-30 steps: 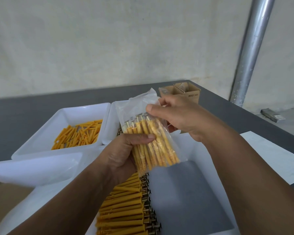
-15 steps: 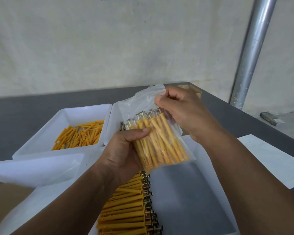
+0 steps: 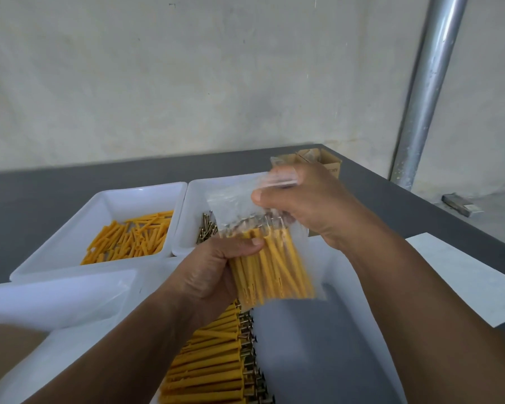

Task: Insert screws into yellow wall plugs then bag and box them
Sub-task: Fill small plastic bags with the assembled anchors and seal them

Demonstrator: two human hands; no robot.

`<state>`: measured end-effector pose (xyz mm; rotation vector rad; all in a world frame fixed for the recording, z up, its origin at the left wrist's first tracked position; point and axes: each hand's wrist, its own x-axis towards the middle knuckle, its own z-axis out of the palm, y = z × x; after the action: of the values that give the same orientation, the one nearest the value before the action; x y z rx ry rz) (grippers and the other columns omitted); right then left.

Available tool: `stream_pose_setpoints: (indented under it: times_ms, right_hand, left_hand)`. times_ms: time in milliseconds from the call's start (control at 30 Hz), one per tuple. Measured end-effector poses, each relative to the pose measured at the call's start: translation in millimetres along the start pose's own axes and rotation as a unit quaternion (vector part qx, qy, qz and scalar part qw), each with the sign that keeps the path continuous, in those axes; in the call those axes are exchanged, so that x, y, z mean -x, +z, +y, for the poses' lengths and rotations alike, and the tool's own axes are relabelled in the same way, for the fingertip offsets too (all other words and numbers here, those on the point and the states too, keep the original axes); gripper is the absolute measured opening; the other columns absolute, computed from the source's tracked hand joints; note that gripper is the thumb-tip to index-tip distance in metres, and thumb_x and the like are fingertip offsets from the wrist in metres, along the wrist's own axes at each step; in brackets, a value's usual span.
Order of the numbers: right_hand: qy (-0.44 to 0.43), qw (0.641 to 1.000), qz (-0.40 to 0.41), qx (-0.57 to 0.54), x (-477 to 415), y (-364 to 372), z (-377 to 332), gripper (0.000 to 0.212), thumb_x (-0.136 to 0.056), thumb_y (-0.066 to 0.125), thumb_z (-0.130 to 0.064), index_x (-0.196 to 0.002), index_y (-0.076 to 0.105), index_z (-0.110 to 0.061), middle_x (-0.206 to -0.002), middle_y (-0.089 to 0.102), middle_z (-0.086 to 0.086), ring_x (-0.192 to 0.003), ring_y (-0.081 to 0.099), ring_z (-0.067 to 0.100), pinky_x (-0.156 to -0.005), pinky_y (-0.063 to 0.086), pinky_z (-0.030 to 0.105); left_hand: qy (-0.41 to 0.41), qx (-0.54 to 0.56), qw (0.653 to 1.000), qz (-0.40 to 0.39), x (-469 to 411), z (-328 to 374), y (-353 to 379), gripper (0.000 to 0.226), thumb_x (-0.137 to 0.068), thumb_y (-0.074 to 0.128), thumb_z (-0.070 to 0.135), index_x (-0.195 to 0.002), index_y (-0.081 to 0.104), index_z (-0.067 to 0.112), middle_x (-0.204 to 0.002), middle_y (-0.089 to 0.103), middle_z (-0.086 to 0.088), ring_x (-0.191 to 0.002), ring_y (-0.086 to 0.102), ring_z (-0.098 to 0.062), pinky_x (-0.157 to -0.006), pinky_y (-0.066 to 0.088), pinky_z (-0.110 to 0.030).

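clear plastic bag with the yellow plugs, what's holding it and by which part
Both hands hold the clear plastic bag of yellow wall plugs: the left hand grips its filled part around the plugs, the right hand pinches its empty top.

The plug tray (image 3: 129, 201) lies left of the screw tray (image 3: 197, 204) (boxes (image 3: 331, 164) behind).

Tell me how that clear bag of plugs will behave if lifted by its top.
The bag is thin clear film, crumpled above the plugs, so it will probably flop if held by the top alone. Packed full, it looks bottom-heavy; the left hand gripping the bundle seems wise. The smooth film may slip in the right hand.
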<state>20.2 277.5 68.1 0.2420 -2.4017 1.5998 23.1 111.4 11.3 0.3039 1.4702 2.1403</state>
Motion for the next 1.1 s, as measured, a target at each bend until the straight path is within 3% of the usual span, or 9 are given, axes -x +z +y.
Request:
stream_pose_setpoints:
  times_ms: [100, 267, 333, 533, 700, 767, 867, 967, 1100]
  right_hand:
    - [0.009, 0.999, -0.010, 0.053, 0.2, -4.2, -0.1, 0.006, -0.079, 0.075, -0.023, -0.079, 0.071, -0.020, -0.062, 0.066, -0.009, -0.054, 0.058, 0.002, -0.060, 0.049, 0.029]
    - [0.011, 0.995, -0.023, 0.096, 2.4, -13.7, 0.3, 0.008, -0.077, 0.078, -0.021, -0.074, 0.070, -0.021, -0.059, 0.068, -0.005, -0.056, 0.063, 0.012, -0.059, 0.053, 0.032]
    - [0.013, 0.989, -0.052, 0.137, 5.5, -17.9, -0.2, 0.009, -0.078, 0.078, -0.018, -0.074, 0.070, -0.017, -0.065, 0.071, -0.001, -0.060, 0.068, 0.017, -0.060, 0.055, 0.034]
    - [0.080, 0.927, -0.163, 0.328, 10.8, -18.6, 1.9, 0.003, -0.083, 0.070, -0.013, -0.084, 0.070, -0.016, -0.078, 0.071, 0.004, -0.069, 0.071, 0.016, -0.058, 0.056, 0.024]
    - [0.055, 0.903, -0.166, 0.393, 14.3, -15.1, -3.4, 0.024, -0.077, 0.077, -0.040, -0.094, 0.066, -0.027, -0.082, 0.063, -0.008, -0.071, 0.061, 0.010, -0.053, 0.039, 0.024]
    - [0.031, 0.888, -0.168, 0.426, 15.0, -10.7, -3.1, 0.019, -0.078, 0.076, -0.041, -0.090, 0.067, -0.029, -0.079, 0.059, -0.010, -0.069, 0.056, 0.008, -0.053, 0.035, 0.025]
    - [0.003, 0.893, -0.156, 0.421, 13.1, -10.0, -3.8, 0.020, -0.084, 0.072, -0.029, -0.067, 0.061, -0.027, -0.064, 0.056, -0.010, -0.059, 0.051, 0.006, -0.050, 0.032, 0.025]
    - [0.003, 0.902, -0.154, 0.402, 12.1, -12.7, -4.9, 0.017, -0.084, 0.071, -0.026, -0.070, 0.064, -0.022, -0.061, 0.055, -0.009, -0.055, 0.050, 0.008, -0.050, 0.033, 0.024]
    - [0.020, 0.884, -0.202, 0.421, 16.6, -7.3, -4.1, 0.013, -0.084, 0.070, -0.031, -0.075, 0.064, -0.026, -0.068, 0.058, -0.009, -0.060, 0.053, 0.008, -0.049, 0.033, 0.023]
  left_hand:
    - [0.031, -0.019, 0.999, 0.012, 0.1, 0.2, -0.5, 0.029, -0.070, 0.066, 0.013, -0.098, 0.073, 0.009, -0.097, 0.070, -0.011, -0.087, 0.068, -0.027, -0.079, 0.056, -0.044]
    - [0.079, -0.030, 0.992, 0.089, -4.3, 0.2, -2.0, 0.024, -0.085, 0.056, 0.011, -0.104, 0.070, 0.014, -0.096, 0.072, -0.006, -0.087, 0.069, -0.023, -0.084, 0.056, -0.038]
    - [0.067, -0.072, 0.988, 0.116, -6.2, -2.9, -3.0, 0.019, -0.091, 0.054, 0.010, -0.096, 0.071, 0.015, -0.091, 0.074, -0.003, -0.085, 0.072, -0.019, -0.081, 0.057, -0.035]
    - [0.000, -0.195, 0.975, 0.108, -10.6, -13.3, -9.3, 0.014, -0.097, 0.056, 0.019, -0.094, 0.069, 0.013, -0.091, 0.075, -0.005, -0.083, 0.073, -0.019, -0.071, 0.061, -0.032]
    - [0.011, -0.196, 0.974, 0.115, -10.5, -13.6, -6.3, 0.019, -0.100, 0.052, 0.016, -0.088, 0.067, 0.014, -0.090, 0.075, -0.007, -0.081, 0.074, -0.020, -0.065, 0.058, -0.028]
    - [0.018, -0.198, 0.974, 0.110, -10.0, -14.1, -4.5, 0.022, -0.100, 0.052, 0.016, -0.084, 0.067, 0.015, -0.090, 0.075, -0.007, -0.081, 0.073, -0.019, -0.066, 0.059, -0.028]
    - [0.040, -0.199, 0.973, 0.113, -9.8, -12.1, -2.0, 0.019, -0.099, 0.054, 0.018, -0.088, 0.069, 0.015, -0.092, 0.074, -0.007, -0.081, 0.073, -0.016, -0.069, 0.059, -0.028]
    - [0.054, -0.205, 0.971, 0.110, -8.7, -10.0, -1.2, 0.017, -0.098, 0.055, 0.020, -0.090, 0.070, 0.015, -0.092, 0.074, -0.005, -0.081, 0.071, -0.014, -0.071, 0.059, -0.028]
    - [0.030, -0.217, 0.970, 0.109, -6.0, -12.0, 0.1, 0.022, -0.097, 0.055, 0.015, -0.081, 0.069, 0.016, -0.088, 0.072, -0.006, -0.077, 0.071, -0.013, -0.069, 0.059, -0.027]
